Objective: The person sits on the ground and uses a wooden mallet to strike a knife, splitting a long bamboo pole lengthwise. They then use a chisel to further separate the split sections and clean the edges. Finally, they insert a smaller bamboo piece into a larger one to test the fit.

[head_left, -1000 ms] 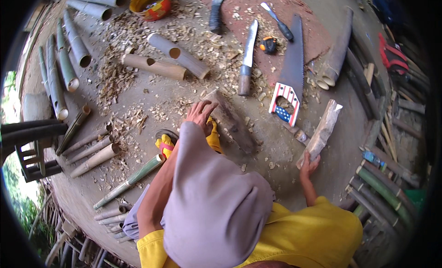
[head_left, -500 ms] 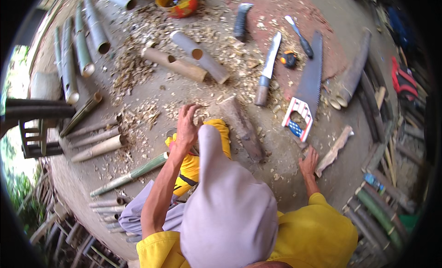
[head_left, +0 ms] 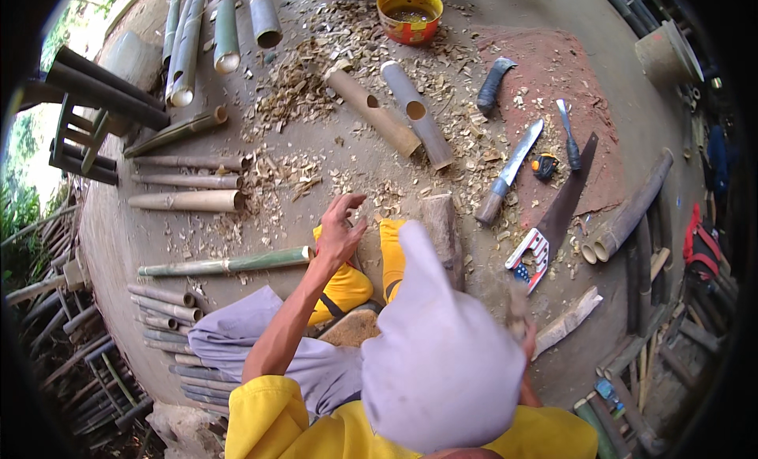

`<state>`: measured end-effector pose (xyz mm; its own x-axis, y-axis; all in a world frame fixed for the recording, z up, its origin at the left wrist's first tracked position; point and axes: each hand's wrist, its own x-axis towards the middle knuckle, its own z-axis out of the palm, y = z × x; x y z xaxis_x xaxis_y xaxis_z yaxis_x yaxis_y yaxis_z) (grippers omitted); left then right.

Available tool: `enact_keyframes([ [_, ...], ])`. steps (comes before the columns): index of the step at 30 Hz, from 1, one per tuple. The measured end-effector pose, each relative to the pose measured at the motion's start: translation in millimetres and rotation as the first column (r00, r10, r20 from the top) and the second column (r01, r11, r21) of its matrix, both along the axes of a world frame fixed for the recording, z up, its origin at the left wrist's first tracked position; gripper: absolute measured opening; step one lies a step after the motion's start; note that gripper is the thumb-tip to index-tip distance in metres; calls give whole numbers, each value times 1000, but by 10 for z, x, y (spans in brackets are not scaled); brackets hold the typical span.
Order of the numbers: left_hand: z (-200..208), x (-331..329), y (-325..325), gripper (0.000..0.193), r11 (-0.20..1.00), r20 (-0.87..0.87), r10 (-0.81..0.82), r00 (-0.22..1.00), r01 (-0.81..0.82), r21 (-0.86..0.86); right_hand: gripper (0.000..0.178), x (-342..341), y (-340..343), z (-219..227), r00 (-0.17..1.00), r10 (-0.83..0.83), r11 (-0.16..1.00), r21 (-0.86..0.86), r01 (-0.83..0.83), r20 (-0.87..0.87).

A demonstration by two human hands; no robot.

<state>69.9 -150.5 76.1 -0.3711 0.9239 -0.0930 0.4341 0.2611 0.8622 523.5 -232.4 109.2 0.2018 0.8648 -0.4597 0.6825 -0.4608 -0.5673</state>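
My left hand (head_left: 339, 232) is held out above my yellow-covered feet, fingers apart and slightly bent, with nothing in it. A thick wood block (head_left: 440, 232) lies just to the right of my feet. My right hand (head_left: 528, 338) is mostly hidden behind the pale cloth head covering (head_left: 442, 348); a brownish thing (head_left: 516, 307), smeared by motion, sticks up from it. Beyond that hand lies a handsaw (head_left: 570, 192) with a patterned handle. A split wood piece (head_left: 568, 322) lies to the hand's right. A green bamboo pole (head_left: 229, 266) lies to the left of my left hand.
Two bamboo tubes (head_left: 371, 104) with cut holes lie ahead among wood chips (head_left: 296, 92). A knife (head_left: 512, 175), tape measure (head_left: 544, 166), chisel (head_left: 569, 135) and black-handled tool (head_left: 493, 86) lie ahead right. A red-yellow bowl (head_left: 409, 17) stands far off; bamboo stools (head_left: 95, 104) stand left.
My right hand has drawn back from beside the saw handle, with a blurred brownish thing at it. My left hand stays raised and open. The view has turned, shifting the scene rightward.
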Motion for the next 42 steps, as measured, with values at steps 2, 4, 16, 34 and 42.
enact_keyframes([
  [2,81,80,55,41,999,73,41,996,-40,-13,59,-723,684,-105,965,261,927,278,-251,4],
  [4,67,101,58,41,999,7,16,1000,-16,33,55,-1444,1349,-175,823,567,731,447,-515,21],
  [16,-142,-264,-463,31,940,-129,336,933,-341,-13,36,-3999,2512,-1304,247,800,-32,449,-893,547],
  [34,-85,-143,-365,28,941,-43,337,941,-337,-9,62,-2646,3685,-1036,773,536,726,283,-627,339],
  [42,-71,-136,-310,30,916,111,401,909,-396,-61,77,-3033,2734,-341,663,522,827,128,-548,-537],
])
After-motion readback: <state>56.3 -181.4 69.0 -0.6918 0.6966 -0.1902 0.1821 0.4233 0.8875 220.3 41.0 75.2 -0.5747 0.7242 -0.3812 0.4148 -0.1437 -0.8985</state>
